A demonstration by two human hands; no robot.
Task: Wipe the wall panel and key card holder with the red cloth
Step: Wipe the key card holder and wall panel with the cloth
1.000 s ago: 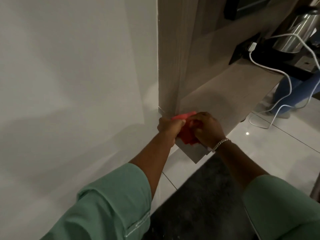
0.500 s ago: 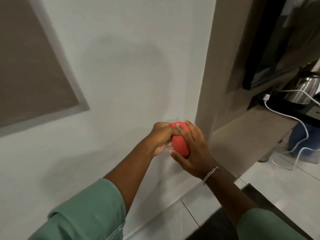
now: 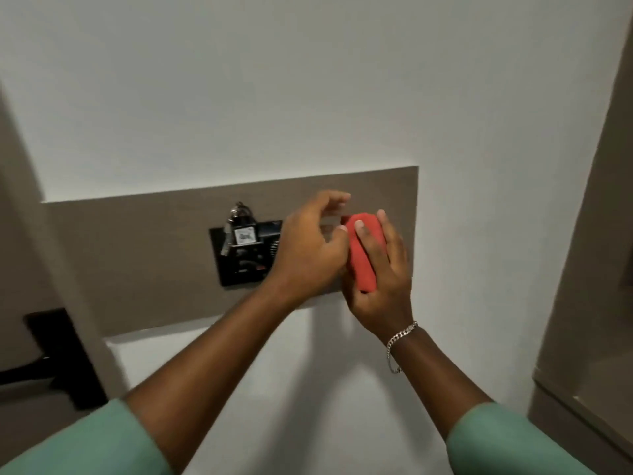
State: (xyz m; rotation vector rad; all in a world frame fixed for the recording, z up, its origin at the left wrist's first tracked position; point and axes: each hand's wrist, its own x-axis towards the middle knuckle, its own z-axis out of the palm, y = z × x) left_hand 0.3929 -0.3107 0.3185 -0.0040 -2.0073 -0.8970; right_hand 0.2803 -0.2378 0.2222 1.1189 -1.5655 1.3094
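Note:
A brown wall panel (image 3: 144, 262) runs across the white wall. On it sits a black key card holder (image 3: 243, 260) with a key tag and ring hanging at its top. My right hand (image 3: 380, 279) grips the folded red cloth (image 3: 362, 255) in front of the panel's right part. My left hand (image 3: 310, 252) is just left of the cloth, fingers curled and apart, thumb side touching the cloth's edge. It covers the holder's right edge.
A black door handle plate (image 3: 58, 354) is on the door at the lower left. A brown wardrobe side (image 3: 596, 269) stands at the right edge. White wall (image 3: 274, 80) fills the space above and below the panel.
The view swung up from the floor-level furniture to the wall panel. Both hands rose with the red cloth. The cloth is now held by the right hand beside the key card holder.

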